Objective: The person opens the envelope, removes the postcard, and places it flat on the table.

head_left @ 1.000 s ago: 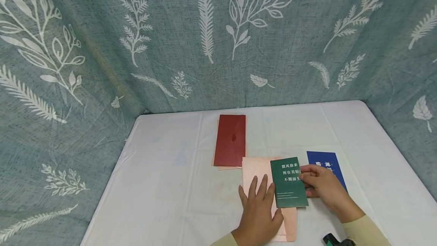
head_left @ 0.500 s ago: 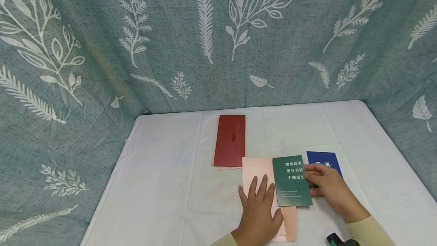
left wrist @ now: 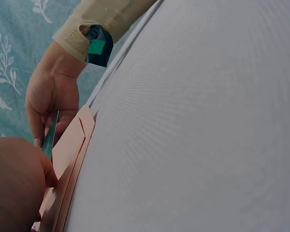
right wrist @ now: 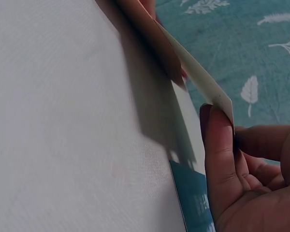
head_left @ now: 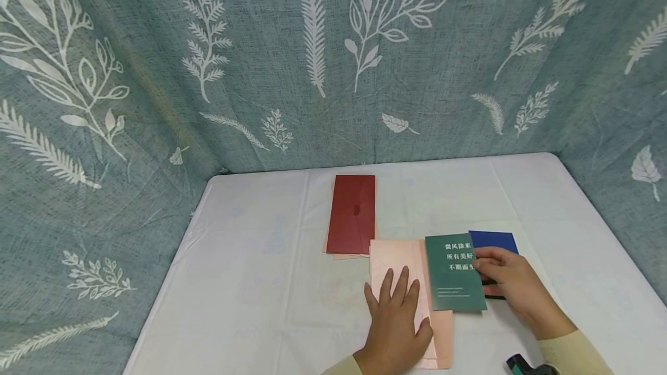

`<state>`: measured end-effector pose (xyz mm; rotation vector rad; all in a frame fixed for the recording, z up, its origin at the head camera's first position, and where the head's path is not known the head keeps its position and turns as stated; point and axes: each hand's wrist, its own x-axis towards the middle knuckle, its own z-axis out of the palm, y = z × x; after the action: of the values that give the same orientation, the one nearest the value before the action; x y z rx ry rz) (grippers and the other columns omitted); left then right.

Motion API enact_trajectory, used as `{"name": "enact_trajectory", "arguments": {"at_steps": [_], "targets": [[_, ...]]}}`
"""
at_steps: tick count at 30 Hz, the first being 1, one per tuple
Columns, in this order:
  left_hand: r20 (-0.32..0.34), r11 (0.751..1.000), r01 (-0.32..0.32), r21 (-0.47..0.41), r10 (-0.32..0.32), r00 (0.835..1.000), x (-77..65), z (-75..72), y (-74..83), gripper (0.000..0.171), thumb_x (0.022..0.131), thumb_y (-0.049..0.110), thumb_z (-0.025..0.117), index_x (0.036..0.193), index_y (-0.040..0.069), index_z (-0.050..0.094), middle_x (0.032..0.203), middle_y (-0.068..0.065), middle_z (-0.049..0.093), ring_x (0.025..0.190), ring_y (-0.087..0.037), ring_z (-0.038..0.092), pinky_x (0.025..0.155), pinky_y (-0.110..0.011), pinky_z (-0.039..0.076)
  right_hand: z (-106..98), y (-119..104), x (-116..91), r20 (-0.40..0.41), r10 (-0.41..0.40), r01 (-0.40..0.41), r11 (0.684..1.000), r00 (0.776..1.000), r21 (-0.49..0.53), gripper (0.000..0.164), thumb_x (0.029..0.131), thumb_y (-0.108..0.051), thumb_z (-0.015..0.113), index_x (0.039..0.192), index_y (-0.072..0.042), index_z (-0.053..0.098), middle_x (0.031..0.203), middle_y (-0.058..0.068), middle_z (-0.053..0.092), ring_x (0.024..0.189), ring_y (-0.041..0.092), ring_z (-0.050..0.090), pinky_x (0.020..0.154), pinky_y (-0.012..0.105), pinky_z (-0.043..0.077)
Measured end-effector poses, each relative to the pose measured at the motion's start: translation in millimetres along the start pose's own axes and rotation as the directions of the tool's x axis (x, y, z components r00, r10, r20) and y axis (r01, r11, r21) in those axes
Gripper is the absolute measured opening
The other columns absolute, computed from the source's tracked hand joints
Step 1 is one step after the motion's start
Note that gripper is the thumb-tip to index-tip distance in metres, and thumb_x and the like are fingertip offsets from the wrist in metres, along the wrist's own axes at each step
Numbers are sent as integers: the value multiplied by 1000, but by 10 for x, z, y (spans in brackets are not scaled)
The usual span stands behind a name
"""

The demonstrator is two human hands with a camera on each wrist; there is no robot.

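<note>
My left hand rests with spread, straight fingers on a stack of pale pink envelopes. With my right hand I pinch a green card printed with white characters by its right edge. The card overlaps the right side of the pink stack in the head view. Its pale underside shows in the right wrist view, tilted up from the table. A blue card lies on the table beyond my right hand, partly covered by the hand and the green card.
A dark red envelope lies on more pink paper farther back on the white-covered table. A patterned green curtain hangs behind and at both sides. A dark strapped device sits at my right sleeve.
My right hand has drawn the green card to the right and slightly away, baring more of the pink stack and covering more of the blue card. The left hand has stayed in place.
</note>
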<state>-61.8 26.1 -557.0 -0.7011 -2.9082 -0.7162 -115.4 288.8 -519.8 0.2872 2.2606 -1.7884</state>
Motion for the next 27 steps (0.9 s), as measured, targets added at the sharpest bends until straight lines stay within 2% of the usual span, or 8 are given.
{"name": "enact_trajectory", "arguments": {"at_steps": [27], "targets": [[6,1000,-4,-9,4,1000,-18,-9,-13,60,100,31,70,152,3,61,170,-16,41,156,-45,31,105,-89,20,-186,57,-27,-32,-30,30,1000,999,-5,51,112,-12,62,151,18,47,116,8,72,92,16,67,72,36,62]]}}
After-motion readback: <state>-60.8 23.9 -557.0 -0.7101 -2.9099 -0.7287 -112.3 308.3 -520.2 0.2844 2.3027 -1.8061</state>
